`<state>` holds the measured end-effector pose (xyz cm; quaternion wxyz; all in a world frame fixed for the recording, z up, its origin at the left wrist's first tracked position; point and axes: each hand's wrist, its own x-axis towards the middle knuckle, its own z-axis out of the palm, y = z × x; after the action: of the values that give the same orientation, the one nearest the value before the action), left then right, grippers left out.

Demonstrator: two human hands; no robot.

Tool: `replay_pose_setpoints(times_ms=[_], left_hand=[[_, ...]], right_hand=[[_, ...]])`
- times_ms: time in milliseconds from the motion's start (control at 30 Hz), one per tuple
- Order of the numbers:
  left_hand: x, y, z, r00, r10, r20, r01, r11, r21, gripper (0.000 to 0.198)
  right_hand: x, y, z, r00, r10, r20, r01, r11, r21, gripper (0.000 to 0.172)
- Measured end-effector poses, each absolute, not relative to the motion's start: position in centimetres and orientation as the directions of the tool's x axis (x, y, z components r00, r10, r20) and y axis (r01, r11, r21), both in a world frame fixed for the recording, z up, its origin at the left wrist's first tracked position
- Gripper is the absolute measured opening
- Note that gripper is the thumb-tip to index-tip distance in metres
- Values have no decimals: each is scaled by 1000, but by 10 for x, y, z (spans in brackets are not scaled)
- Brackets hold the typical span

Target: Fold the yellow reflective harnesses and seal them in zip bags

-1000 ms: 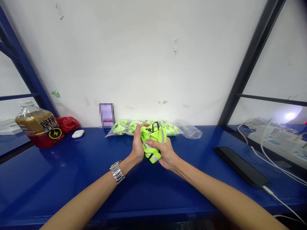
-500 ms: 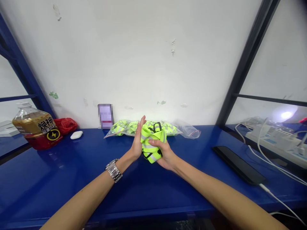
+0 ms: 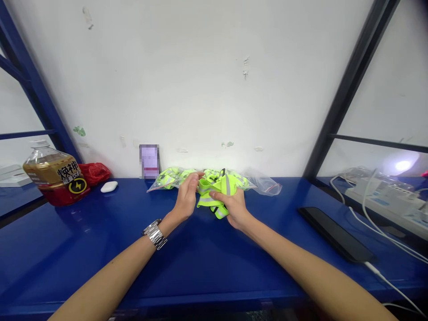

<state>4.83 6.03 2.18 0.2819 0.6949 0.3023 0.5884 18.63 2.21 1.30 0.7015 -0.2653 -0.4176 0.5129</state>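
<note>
A bundle of neon yellow-green reflective strap with silver stripes and black fittings is in front of me, above the blue table. My right hand is closed on its right side, thumb pressed over the folds. To the left of the bundle is my left hand, fingers stretched toward its upper left edge, holding nothing that I can see. Whether those fingertips touch the strap I cannot tell. Behind both hands, clear plastic bags with more yellow-green straps lie against the wall.
At left stand a drink bottle, a red plastic bag and a white earphone case. A phone leans on the wall. Another phone lies at right, on a white cable near a power strip.
My left hand has moved off the bundle's side, from flat against it to slightly left with fingers bent over. The bundle has loosened and its folds have shifted in my right hand.
</note>
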Motion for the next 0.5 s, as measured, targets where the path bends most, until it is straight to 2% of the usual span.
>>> replay_pose_setpoints(times_ms=[67, 167, 367, 500], left_hand=[[48, 56, 24, 201, 726, 658, 148, -686, 712, 35], [51, 55, 21, 218, 764, 607, 134, -640, 757, 28], [61, 64, 9, 175, 860, 480, -37, -482, 876, 49], [68, 60, 9, 277, 895, 350, -193, -305, 933, 54]], right_hand=[[189, 26, 12, 183, 931, 317, -443, 366, -818, 42], [192, 28, 14, 233, 926, 297, -431, 372, -822, 36], [190, 18, 27, 106, 951, 291, -552, 300, -778, 40], [194, 15, 31, 43, 946, 321, -579, 285, -764, 39]])
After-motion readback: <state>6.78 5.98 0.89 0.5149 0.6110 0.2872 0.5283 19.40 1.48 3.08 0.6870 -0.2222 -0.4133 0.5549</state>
